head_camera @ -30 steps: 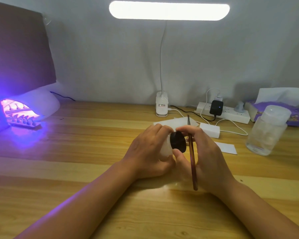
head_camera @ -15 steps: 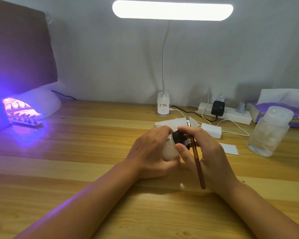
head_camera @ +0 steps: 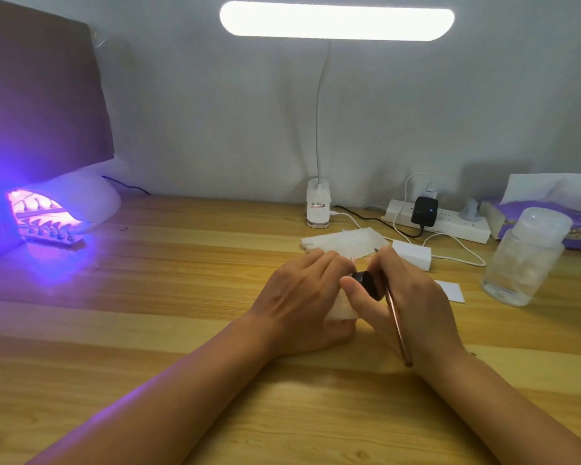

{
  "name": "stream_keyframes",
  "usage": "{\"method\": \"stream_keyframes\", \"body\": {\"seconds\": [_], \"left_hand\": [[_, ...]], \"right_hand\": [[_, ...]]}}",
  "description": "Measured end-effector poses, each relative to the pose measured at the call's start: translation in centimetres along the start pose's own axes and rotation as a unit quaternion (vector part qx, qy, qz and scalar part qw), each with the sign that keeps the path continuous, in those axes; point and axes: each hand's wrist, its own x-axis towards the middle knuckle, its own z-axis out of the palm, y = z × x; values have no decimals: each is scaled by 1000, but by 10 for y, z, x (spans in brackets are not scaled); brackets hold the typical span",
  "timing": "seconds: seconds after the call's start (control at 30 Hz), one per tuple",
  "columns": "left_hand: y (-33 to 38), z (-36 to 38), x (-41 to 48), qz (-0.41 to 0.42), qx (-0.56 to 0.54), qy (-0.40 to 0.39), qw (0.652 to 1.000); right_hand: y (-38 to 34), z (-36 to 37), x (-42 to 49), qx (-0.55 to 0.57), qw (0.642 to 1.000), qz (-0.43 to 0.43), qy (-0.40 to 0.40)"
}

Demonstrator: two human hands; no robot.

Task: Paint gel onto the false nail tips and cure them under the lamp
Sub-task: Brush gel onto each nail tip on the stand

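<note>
Nearest the camera, two bare forearms reach across the pale striped wooden desk (head_camera: 182, 297) and meet at its middle. The left hand (head_camera: 302, 297) is curled round a small white frosted jar (head_camera: 341, 310), gripping its body. The right hand (head_camera: 413, 303) pinches the jar's round black lid (head_camera: 369, 285) between thumb and fingers. A slim rose-brown brush handle (head_camera: 398, 327) is tucked along the same palm, its long axis running from the wrist away towards the fingers; the bristle end is hidden.

The jar is tipped so that its axis runs left to right between the hands, lid towards the right hand. The lid is probably being turned by the right hand while the left steadies the body; whether it is loosening or tightening I cannot tell.

Just beyond the hands lie flat white pads (head_camera: 346, 243), a small white box (head_camera: 411, 255) and a white paper slip (head_camera: 451, 292). Further right stands a clear plastic bottle with a frosted cap (head_camera: 524, 256).

Along the back wall are a white power strip (head_camera: 450, 226), a purple tissue pack (head_camera: 550, 213) and the clip base of a white bar desk lamp (head_camera: 318, 206).

Far left, well apart from both hands and nearer the left, the false nail tips on their strip holder (head_camera: 47, 229) sit in the mouth of a white domed curing lamp (head_camera: 81, 199), glowing violet.
</note>
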Motion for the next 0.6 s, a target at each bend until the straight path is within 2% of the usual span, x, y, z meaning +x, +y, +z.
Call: {"method": "stream_keyframes", "body": {"seconds": [0.07,0.2,0.3,0.4,0.6], "left_hand": [[1,1,0,-10,-2,-1,1000],[-1,1,-2,-59,-52,2,997],[-4,2,-3,-90,-73,11,993],[-1,1,-2,-65,-57,-3,996],[0,1,0,0,-6,-5,1000]], "right_hand": [[2,0,0,0,1000,-3,-1],[3,1,-1,71,997,-37,-5],[6,0,-1,30,996,-80,-1],[5,-3,1,-22,997,-80,-1],[-2,-4,-1,-46,999,-25,4]]}}
